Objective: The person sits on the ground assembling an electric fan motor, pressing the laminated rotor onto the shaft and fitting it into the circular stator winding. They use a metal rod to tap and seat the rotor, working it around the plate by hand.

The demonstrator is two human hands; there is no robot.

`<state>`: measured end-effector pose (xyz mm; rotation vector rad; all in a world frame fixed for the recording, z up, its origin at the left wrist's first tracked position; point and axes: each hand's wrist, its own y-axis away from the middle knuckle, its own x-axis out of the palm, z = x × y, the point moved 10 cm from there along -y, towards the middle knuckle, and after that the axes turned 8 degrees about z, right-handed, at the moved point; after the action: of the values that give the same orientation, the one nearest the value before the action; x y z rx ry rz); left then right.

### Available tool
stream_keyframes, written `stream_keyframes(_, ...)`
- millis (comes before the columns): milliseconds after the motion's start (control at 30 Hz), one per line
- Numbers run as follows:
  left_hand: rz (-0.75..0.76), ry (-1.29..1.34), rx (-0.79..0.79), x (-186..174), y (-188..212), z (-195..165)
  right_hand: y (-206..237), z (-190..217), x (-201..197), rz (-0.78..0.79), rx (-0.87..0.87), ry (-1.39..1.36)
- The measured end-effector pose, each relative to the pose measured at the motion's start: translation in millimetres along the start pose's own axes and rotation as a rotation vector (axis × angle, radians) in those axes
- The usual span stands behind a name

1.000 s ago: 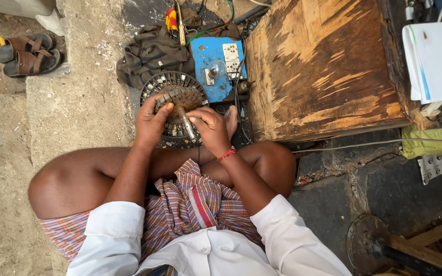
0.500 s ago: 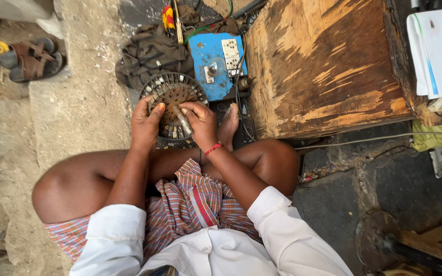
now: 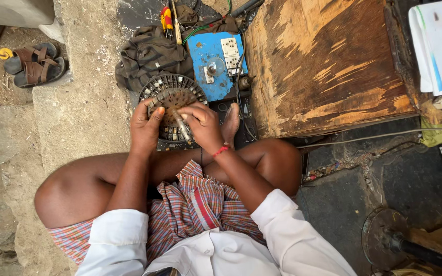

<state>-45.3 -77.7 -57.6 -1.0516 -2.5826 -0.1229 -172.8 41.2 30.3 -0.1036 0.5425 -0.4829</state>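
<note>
A round slotted metal motor core (image 3: 172,92) lies on the ground in front of my crossed legs. My left hand (image 3: 147,125) grips its left rim and steadies it. My right hand (image 3: 203,125) is closed around a thin rod-like tool (image 3: 181,128) whose tip rests in the core's lower slots. A red thread circles my right wrist. My right foot (image 3: 230,125) lies beside the core, at its right.
A blue board with a socket and switch (image 3: 213,61) and wires sits just beyond the core. A worn wooden box (image 3: 328,66) stands to the right, a dark cloth (image 3: 149,51) to the left. Brown sandals (image 3: 34,65) lie far left; a round metal stand base (image 3: 384,237) is at lower right.
Both hands stay on the core. My right hand has shifted the tool slightly along the lower slots, and the head camera has drifted a little.
</note>
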Motion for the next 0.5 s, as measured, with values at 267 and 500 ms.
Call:
stream_keyframes(267, 0.053, -0.335, 0.142, 19.8, 1.2, -22.0, -9.3, 49.3, -16.2, 0.069, -0.200, 0.396)
stream_keyframes(500, 0.076, -0.421, 0.156, 38.7, -0.8, -41.6, 3.7, 68.2, -14.8, 0.196, -0.243, 0.523)
